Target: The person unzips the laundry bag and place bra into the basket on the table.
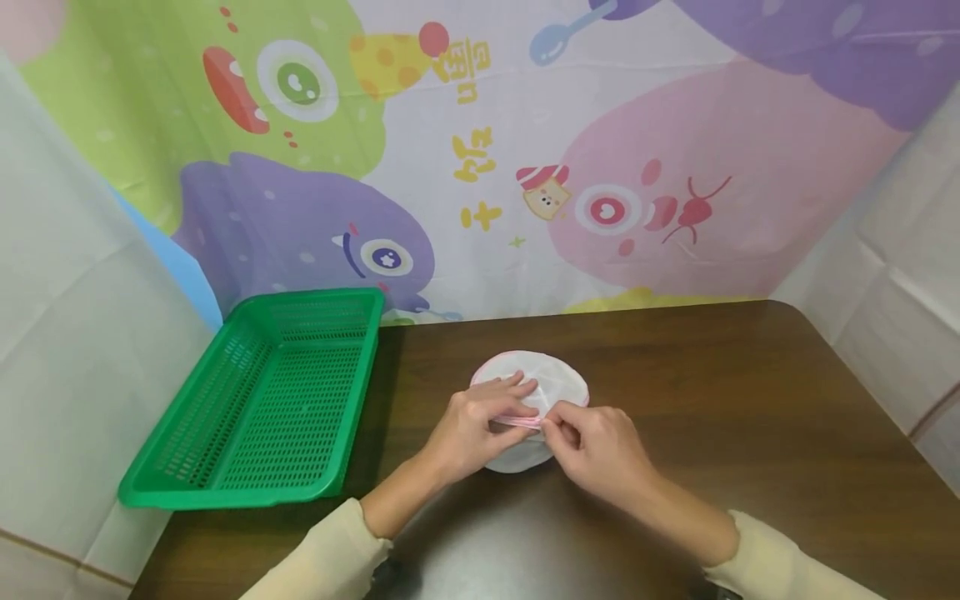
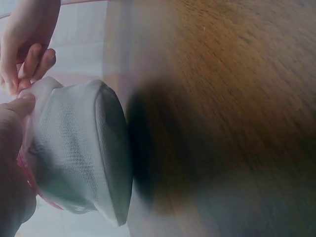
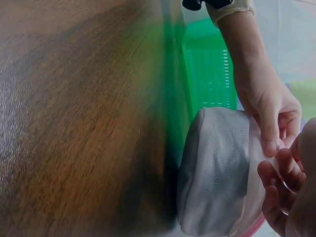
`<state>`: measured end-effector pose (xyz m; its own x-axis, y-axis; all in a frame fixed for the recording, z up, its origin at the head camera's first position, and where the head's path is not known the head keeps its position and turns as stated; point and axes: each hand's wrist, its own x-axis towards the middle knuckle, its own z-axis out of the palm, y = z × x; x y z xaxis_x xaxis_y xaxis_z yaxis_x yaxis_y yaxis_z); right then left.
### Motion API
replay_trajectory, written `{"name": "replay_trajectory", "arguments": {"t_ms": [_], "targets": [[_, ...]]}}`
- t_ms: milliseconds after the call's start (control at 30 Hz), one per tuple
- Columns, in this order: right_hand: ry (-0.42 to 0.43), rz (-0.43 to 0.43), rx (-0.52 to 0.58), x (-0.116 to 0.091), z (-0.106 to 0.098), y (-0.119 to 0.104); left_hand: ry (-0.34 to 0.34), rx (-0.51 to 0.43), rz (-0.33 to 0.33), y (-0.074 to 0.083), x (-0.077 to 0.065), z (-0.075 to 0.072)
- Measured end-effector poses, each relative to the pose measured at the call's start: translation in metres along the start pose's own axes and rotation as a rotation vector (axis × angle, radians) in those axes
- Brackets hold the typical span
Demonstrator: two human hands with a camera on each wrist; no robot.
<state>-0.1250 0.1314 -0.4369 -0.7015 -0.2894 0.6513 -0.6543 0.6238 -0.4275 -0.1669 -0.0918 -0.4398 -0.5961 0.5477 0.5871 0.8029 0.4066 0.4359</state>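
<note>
A round white mesh laundry bag (image 1: pixel 561 382) with pink trim stands on the table in front of me. Across its top runs a pink zipper (image 1: pixel 517 422). My left hand (image 1: pixel 480 423) lies over the bag, its thumb and index finger pinching the zipper band from both sides. Close against those fingertips, my right hand (image 1: pixel 603 446) pinches the zipper's right end between thumb and index finger; the zipper pull is hidden there. From the left wrist, the mesh side wall (image 2: pixel 69 138) shows, bulging. The right wrist view shows both hands' fingertips meeting at the bag's top.
To the left, a green plastic basket (image 1: pixel 352 400) with slotted walls stands on the dark wooden table (image 1: pixel 712 383). Behind the table hangs a cartoon-printed cloth (image 1: pixel 502 275). Pale panels (image 1: pixel 900 225) flank both sides.
</note>
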Motion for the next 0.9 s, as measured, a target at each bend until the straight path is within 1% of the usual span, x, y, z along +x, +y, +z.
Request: {"name": "replay_trajectory", "arguments": {"t_ms": [133,300,633,900], "targets": [[0.010,-0.006,0.001,-0.0007,0.0017,0.0007,-0.004,0.011,0.001,0.0007,-0.0002,-0.0001],[0.013,-0.012,-0.003,-0.0016,0.0014,0.0029,0.007,0.017,0.028,0.0003,0.0002,-0.0023],[0.026,-0.003,-0.007,-0.0016,-0.0022,0.0068,0.021,-0.015,0.013,-0.0030,-0.0020,-0.0075],[0.022,-0.018,0.009,0.0022,-0.0018,0.0031,0.022,-0.035,0.002,-0.0011,0.0003,-0.0051]]}}
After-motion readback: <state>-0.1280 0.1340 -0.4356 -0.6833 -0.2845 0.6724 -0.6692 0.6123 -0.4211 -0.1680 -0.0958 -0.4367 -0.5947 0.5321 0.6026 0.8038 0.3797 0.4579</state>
